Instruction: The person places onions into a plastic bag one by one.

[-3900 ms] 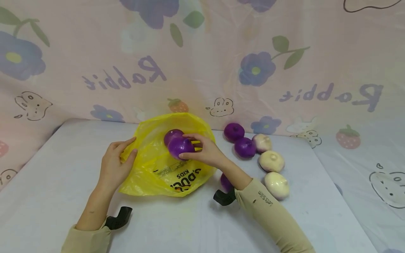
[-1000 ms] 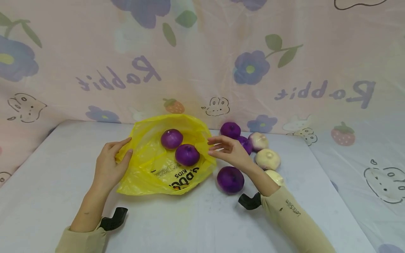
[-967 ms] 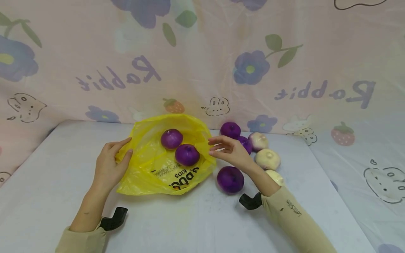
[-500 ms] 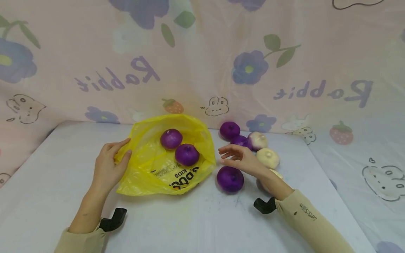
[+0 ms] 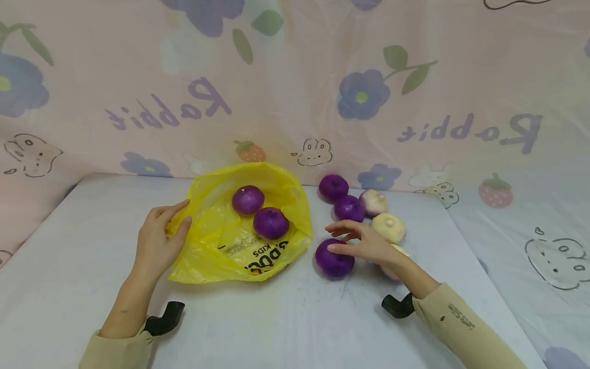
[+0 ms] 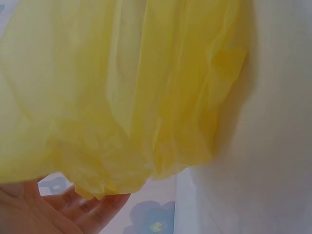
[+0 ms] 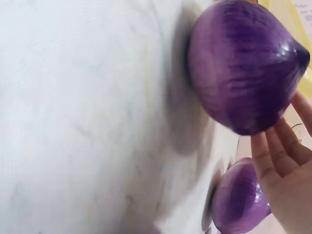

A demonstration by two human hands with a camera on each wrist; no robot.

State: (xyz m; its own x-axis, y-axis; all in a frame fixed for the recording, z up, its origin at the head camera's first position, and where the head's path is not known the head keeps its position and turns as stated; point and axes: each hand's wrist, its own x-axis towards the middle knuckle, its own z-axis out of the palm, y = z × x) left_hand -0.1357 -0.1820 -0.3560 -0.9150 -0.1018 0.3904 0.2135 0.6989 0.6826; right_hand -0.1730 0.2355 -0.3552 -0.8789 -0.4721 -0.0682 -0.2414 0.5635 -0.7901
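A yellow plastic bag (image 5: 203, 256) lies with its mouth spread, black print showing inside. Two purple onions (image 5: 271, 223) rest in it. My left hand (image 5: 159, 243) holds the bag's left edge between thumb and fingers; in the left wrist view the yellow film (image 6: 146, 97) covers part of that hand. Over a purple onion (image 5: 334, 264) on the table, to the right of the bag, my right hand (image 5: 369, 243) reaches with fingers loosely bent. In the right wrist view its fingers (image 7: 280, 146) lie close along this onion (image 7: 243, 68); whether they touch it I cannot tell.
Beyond my right hand sit two more purple onions (image 5: 349, 209). Beside them stand pale onions, one tinged purple (image 5: 374, 203) and another cream (image 5: 388, 228); a further one is mostly hidden under my right wrist. A printed cloth (image 5: 286, 92) hangs behind the white table (image 5: 258, 328).
My right hand placed a purple onion in the bag and let go. It then moved right, down to the onion beside the bag. My left hand stays at the bag's edge.
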